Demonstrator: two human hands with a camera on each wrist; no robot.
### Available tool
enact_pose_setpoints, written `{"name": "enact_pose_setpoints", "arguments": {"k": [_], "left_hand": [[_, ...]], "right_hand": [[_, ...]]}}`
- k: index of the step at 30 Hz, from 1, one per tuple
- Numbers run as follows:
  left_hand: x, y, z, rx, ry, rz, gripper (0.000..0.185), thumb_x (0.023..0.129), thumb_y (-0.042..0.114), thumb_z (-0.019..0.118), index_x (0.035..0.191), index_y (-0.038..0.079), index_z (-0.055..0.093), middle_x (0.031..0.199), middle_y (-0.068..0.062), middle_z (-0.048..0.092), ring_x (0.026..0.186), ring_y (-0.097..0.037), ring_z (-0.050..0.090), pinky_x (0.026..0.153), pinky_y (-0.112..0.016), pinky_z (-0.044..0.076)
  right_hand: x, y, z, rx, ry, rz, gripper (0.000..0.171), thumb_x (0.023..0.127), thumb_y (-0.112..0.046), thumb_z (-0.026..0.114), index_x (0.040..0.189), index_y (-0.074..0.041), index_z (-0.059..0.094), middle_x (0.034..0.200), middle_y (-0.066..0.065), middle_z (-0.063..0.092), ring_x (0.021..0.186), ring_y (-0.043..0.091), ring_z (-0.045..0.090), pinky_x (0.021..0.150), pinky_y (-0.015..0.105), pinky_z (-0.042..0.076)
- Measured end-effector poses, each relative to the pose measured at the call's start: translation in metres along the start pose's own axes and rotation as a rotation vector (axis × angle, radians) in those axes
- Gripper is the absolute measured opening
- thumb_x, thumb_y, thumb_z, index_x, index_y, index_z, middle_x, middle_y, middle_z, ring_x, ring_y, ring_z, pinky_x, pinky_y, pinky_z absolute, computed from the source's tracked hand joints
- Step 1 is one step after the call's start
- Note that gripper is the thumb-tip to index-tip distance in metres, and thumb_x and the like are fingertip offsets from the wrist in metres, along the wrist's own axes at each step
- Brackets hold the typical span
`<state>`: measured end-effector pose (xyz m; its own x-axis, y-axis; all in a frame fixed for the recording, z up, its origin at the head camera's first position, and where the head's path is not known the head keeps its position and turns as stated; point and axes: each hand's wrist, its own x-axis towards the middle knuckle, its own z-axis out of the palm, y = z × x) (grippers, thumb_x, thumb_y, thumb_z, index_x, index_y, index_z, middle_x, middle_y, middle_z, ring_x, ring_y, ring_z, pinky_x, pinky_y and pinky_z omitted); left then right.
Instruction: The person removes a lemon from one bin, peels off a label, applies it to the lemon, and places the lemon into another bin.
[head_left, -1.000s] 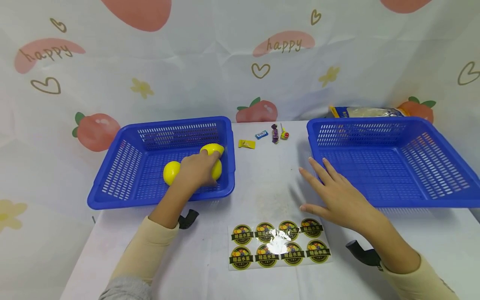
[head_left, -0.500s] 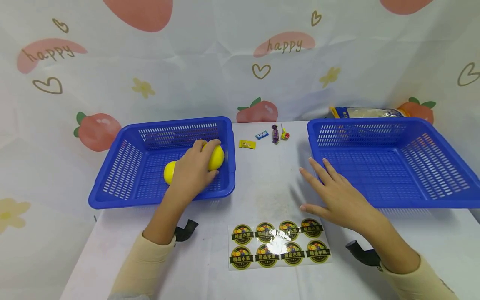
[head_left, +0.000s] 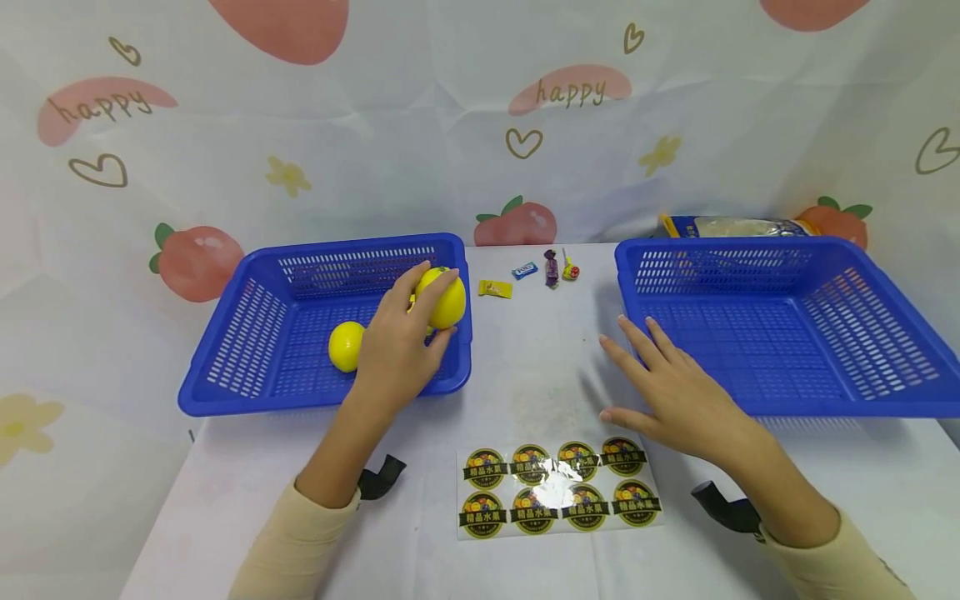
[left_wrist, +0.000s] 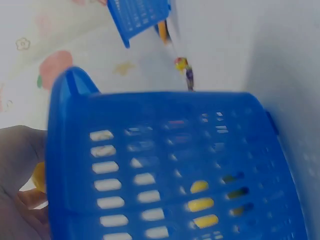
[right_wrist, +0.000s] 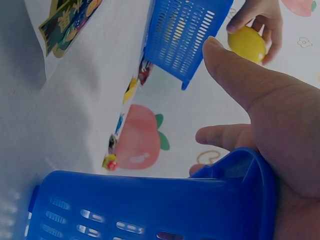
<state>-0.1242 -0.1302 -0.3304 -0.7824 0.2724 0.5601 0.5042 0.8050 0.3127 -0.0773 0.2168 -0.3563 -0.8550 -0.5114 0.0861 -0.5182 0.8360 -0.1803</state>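
My left hand [head_left: 397, 346] grips a yellow lemon [head_left: 446, 300] above the right end of the left blue basket [head_left: 322, 407]. In the right wrist view that lemon [right_wrist: 247, 45] shows raised past the basket's rim, with thumb and fingers around it. A second lemon [head_left: 346, 347] lies on the basket floor left of the hand. More yellow shows behind the fingers, mostly hidden. My right hand [head_left: 675, 400] holds nothing; its fingers are spread beside the left rim of the right blue basket [head_left: 847, 408].
Between the baskets lie a yellow candy [head_left: 495, 289], a blue candy [head_left: 524, 270], a purple candy [head_left: 551, 268] and a lollipop [head_left: 571, 271]. A sheet of round stickers [head_left: 558, 492] lies in front. Behind the right basket is a packaged bag [head_left: 738, 226].
My left hand has taken hold of a lemon in the left basket and lifted it up and slightly right. The right hand has stayed in place.
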Motion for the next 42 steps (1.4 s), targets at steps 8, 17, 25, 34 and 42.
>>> {"name": "enact_pose_setpoints", "arguments": {"k": [8, 17, 25, 34, 42], "left_hand": [[-0.004, 0.018, 0.004, -0.074, 0.058, 0.102, 0.073, 0.079, 0.008, 0.086, 0.143, 0.018, 0.052, 0.149, -0.017, 0.042, 0.127, -0.038, 0.051, 0.096, -0.047, 0.052], [-0.009, 0.04, 0.013, -0.189, -0.013, 0.183, 0.075, 0.078, 0.019, 0.087, 0.144, 0.013, 0.051, 0.146, -0.013, 0.047, 0.127, -0.029, 0.053, 0.098, -0.038, 0.05], [-0.015, 0.057, 0.023, -0.288, -0.112, 0.202, 0.076, 0.081, 0.025, 0.084, 0.146, 0.013, 0.049, 0.146, -0.009, 0.047, 0.122, -0.022, 0.056, 0.1, -0.033, 0.048], [-0.026, 0.07, 0.046, -0.348, -0.245, 0.173, 0.081, 0.082, 0.03, 0.084, 0.15, 0.013, 0.044, 0.146, -0.01, 0.046, 0.118, -0.021, 0.06, 0.095, -0.031, 0.051], [-0.037, 0.073, 0.072, -0.329, -0.483, 0.034, 0.086, 0.087, 0.036, 0.079, 0.157, 0.016, 0.033, 0.148, -0.011, 0.041, 0.109, -0.022, 0.062, 0.09, -0.034, 0.054]], "right_hand": [[-0.001, 0.0, 0.0, 0.002, 0.004, -0.001, 0.088, 0.09, -0.054, 0.07, 0.157, -0.011, 0.034, 0.164, 0.019, 0.016, 0.147, 0.049, 0.011, 0.101, 0.073, 0.032], [-0.002, -0.001, 0.0, 0.012, 0.001, 0.003, 0.086, 0.091, -0.053, 0.069, 0.156, -0.01, 0.035, 0.164, 0.02, 0.015, 0.147, 0.05, 0.01, 0.102, 0.073, 0.031], [0.0, -0.001, 0.0, 0.0, 0.013, 0.01, 0.085, 0.089, -0.052, 0.072, 0.155, -0.011, 0.038, 0.163, 0.02, 0.019, 0.146, 0.051, 0.013, 0.102, 0.072, 0.031], [0.0, -0.001, 0.001, -0.025, 0.028, -0.004, 0.084, 0.088, -0.05, 0.074, 0.154, -0.01, 0.04, 0.162, 0.021, 0.021, 0.146, 0.051, 0.014, 0.102, 0.071, 0.033], [0.001, -0.002, 0.0, -0.028, 0.025, -0.004, 0.084, 0.088, -0.049, 0.075, 0.153, -0.009, 0.041, 0.162, 0.022, 0.021, 0.145, 0.052, 0.016, 0.101, 0.071, 0.033]]}}
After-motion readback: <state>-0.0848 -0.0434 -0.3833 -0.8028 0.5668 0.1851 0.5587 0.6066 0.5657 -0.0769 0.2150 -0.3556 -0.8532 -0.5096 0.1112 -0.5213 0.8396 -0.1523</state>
